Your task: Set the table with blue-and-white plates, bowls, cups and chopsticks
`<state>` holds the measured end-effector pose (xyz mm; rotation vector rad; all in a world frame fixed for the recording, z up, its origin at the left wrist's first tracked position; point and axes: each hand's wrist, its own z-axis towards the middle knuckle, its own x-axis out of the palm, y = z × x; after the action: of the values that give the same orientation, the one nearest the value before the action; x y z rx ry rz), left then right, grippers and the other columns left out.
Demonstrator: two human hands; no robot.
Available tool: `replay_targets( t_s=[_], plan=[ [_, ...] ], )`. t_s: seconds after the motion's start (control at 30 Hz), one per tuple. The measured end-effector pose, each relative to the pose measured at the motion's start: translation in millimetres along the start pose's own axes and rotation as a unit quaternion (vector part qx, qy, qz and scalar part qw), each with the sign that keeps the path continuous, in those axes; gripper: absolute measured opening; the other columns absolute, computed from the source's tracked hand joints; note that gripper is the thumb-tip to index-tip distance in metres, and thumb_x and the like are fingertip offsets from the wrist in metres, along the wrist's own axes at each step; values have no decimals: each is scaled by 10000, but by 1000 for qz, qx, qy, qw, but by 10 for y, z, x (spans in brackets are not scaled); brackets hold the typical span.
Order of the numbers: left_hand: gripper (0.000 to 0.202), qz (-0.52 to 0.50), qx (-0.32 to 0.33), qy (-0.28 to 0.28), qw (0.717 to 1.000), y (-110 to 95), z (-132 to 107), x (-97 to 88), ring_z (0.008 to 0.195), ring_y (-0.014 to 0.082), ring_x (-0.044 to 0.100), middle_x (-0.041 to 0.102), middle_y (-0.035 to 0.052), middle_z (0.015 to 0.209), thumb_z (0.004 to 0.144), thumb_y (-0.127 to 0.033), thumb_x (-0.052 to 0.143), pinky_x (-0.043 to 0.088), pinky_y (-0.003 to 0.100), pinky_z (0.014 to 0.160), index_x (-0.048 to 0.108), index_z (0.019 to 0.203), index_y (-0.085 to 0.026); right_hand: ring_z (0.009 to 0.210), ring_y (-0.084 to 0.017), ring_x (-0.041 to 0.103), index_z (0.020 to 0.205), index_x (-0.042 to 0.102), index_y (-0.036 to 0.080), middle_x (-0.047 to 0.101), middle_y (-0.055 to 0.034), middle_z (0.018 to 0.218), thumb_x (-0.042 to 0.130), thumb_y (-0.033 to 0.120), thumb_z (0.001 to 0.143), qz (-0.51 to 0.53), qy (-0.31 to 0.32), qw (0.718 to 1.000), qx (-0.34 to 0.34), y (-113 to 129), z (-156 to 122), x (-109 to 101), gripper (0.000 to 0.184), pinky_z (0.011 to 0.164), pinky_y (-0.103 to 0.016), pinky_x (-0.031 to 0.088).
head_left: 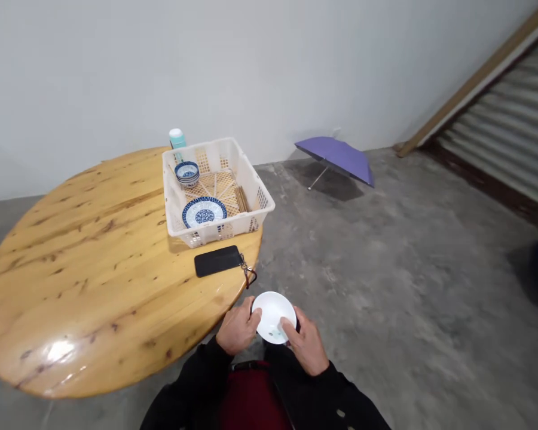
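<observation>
A small white bowl (274,312) is held in front of my body, past the edge of the wooden table (94,280). My left hand (239,327) grips its left rim, thumb over the edge and fingers hidden beneath. On the opposite side my right hand (308,343) clasps the rim, its thumb reaching inside. A small greenish mark shows on the bowl's inner surface near that thumb. The black phone (218,261), with a dark strap (250,277) on its corner, lies on the table just beyond my left hand.
A white plastic basket (217,232) on the table holds blue-patterned plates (205,212), stacked small bowls (187,172) and brown sticks or slats (242,199). Behind it stands a turquoise bottle (177,138). An open purple umbrella (336,156) rests on the concrete floor (385,269) by the wall.
</observation>
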<state>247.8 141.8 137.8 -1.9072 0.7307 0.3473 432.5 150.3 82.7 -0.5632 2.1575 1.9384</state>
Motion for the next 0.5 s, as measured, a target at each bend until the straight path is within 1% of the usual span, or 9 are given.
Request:
replay_targets(
  t_s=[0.07, 0.13, 0.2, 0.23, 0.3, 0.37, 0.43, 0.5],
  plan=[
    [394, -43, -3, -1, 999, -213, 178, 154, 709, 221, 697, 719, 83, 863, 969, -393, 342, 506, 318, 718, 557, 1194, -151, 746, -241, 690, 1115, 702, 135, 734, -82, 806, 528, 457, 831, -8, 24, 1000, 3, -42, 203, -337, 464, 628, -310, 579],
    [391, -88, -17, -4, 996, -421, 321, 260, 663, 208, 687, 713, 77, 863, 960, -403, 360, 511, 314, 685, 544, 1194, -150, 752, -240, 692, 1111, 703, 139, 738, -78, 809, 529, 460, 834, -17, 54, 998, -8, -43, 421, -636, 458, 631, -305, 579],
    [389, -134, -38, -9, 990, -618, 421, 294, 640, 188, 676, 707, 79, 921, 946, -394, 386, 516, 308, 669, 530, 1210, -147, 756, -232, 692, 1092, 706, 140, 748, -79, 845, 533, 454, 835, -19, 91, 995, -33, 8, 658, -870, 440, 659, -300, 577],
    [386, -158, -45, -10, 986, -709, 456, 279, 644, 179, 671, 700, 82, 952, 937, -386, 399, 520, 305, 667, 525, 1210, -144, 752, -225, 691, 1076, 709, 139, 750, -80, 859, 535, 448, 835, -16, 110, 993, -46, 54, 784, -958, 430, 671, -296, 574],
    [371, -209, -42, -11, 977, -868, 505, 188, 691, 175, 666, 678, 89, 985, 924, -380, 418, 532, 303, 669, 526, 1178, -132, 737, -215, 684, 1048, 713, 132, 748, -79, 860, 536, 438, 832, -3, 156, 986, -67, 181, 1047, -1071, 413, 675, -289, 568],
    [364, -259, -18, -17, 966, -990, 543, 26, 773, 185, 664, 656, 94, 995, 920, -405, 436, 549, 306, 688, 524, 1139, -128, 733, -213, 679, 1033, 716, 129, 741, -77, 848, 538, 433, 827, 15, 197, 977, -84, 349, 1321, -1109, 408, 668, -285, 563],
    [377, -296, 6, -31, 955, -1072, 591, -186, 834, 188, 656, 638, 95, 1018, 914, -440, 465, 563, 308, 716, 517, 1129, -135, 738, -212, 671, 1027, 718, 130, 735, -74, 840, 546, 435, 819, 23, 222, 969, -105, 544, 1596, -1089, 406, 666, -285, 557],
    [396, -321, 24, -52, 945, -1122, 662, -426, 849, 181, 648, 623, 93, 1037, 897, -459, 503, 573, 310, 733, 512, 1130, -140, 712, -201, 651, 1011, 720, 135, 724, -64, 816, 557, 442, 807, 21, 234, 963, -131, 756, 1865, -1032, 403, 634, -274, 542]
  ],
)
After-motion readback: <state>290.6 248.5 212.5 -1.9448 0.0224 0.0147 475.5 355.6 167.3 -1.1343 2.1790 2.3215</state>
